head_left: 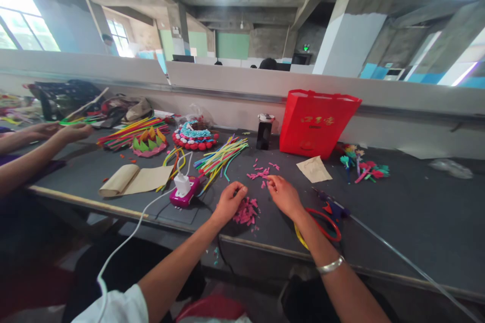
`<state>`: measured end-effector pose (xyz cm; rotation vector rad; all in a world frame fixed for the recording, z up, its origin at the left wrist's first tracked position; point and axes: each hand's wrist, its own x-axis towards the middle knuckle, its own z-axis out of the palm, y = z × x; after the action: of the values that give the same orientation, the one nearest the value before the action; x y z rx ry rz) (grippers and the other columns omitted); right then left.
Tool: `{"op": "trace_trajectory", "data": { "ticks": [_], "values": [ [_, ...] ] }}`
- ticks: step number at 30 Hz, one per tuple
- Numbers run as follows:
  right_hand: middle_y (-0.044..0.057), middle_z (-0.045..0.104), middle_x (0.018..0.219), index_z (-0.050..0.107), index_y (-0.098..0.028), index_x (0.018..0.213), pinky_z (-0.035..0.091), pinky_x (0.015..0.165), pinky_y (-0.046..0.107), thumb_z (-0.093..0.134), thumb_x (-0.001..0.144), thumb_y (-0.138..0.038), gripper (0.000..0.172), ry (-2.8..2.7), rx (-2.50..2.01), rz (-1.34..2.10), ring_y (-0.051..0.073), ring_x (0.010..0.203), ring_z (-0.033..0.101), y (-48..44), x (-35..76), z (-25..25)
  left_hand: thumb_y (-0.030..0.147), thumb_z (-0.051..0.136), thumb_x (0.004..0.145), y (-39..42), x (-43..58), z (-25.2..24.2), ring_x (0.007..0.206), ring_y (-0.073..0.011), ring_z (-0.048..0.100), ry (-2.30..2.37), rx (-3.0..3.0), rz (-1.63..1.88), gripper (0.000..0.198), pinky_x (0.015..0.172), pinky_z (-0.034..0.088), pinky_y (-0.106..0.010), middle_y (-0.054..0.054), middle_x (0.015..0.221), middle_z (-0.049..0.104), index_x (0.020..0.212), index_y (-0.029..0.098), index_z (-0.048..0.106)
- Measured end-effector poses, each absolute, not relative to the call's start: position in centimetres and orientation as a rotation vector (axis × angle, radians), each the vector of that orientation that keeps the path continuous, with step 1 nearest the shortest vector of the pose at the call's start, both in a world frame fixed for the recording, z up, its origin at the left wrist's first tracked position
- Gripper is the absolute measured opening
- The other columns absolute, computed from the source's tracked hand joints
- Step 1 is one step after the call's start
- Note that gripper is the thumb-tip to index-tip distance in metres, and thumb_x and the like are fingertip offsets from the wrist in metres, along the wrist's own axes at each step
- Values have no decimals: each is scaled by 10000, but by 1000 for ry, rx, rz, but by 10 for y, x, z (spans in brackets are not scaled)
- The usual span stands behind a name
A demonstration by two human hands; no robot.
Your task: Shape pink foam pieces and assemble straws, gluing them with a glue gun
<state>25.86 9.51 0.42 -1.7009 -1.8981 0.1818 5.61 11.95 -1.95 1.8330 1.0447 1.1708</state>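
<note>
My left hand (231,201) is closed, thumb against the curled fingers, just above the edge of a heap of small pink cut pieces (247,212). Whatever it may hold is too small to make out. My right hand (285,195) bends its fingers together at the near side of a looser scatter of pink pieces (258,175). Its fingertips meet these pieces, and I cannot see clearly whether one is pinched. Near my right forearm lie a glue gun (333,206) and a red ring (335,234), partly behind the arm.
A purple power strip (184,191) with a white plug stands left. Behind are colourful pipe cleaners (223,153), a flower-trimmed ring (195,136), a phone (264,133) and a red bag (318,123). Brown paper (314,169) lies right. A co-worker's hands (70,131) are far left.
</note>
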Motion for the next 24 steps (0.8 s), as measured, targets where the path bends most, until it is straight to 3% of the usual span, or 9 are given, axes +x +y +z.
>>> {"op": "trace_trajectory", "data": {
  "ticks": [3,10,15,24],
  "values": [
    [119,663,1041,644,-178,1066,435,792,309,453,896,-134,259,-1883,-1772,165,215,920,626,99,265,0,400,528,849,121,57,-21,641,-117,470,1054,1806,1175,269,606,385,-214,27,650,512,710,170,544],
    [29,700,988,700,-255,978,431,809,248,575,855,-157,201,-2124,-1656,248,170,951,633,91,242,-1,422,555,827,121,58,-22,609,-112,477,1053,1772,1169,283,592,390,-212,31,621,522,714,163,574],
    [48,682,867,692,-224,801,422,735,256,590,840,-153,130,-2171,-1674,234,185,862,637,87,231,-2,428,566,818,119,58,-20,595,-111,485,1055,1765,1173,286,580,396,-210,34,614,527,703,166,571],
    [22,638,867,624,-224,822,374,683,241,543,863,-181,100,-2139,-1627,187,163,830,599,74,229,11,413,602,803,118,59,-18,707,-145,558,975,1880,1089,249,683,434,-236,-3,721,624,794,168,643]
  ]
}}
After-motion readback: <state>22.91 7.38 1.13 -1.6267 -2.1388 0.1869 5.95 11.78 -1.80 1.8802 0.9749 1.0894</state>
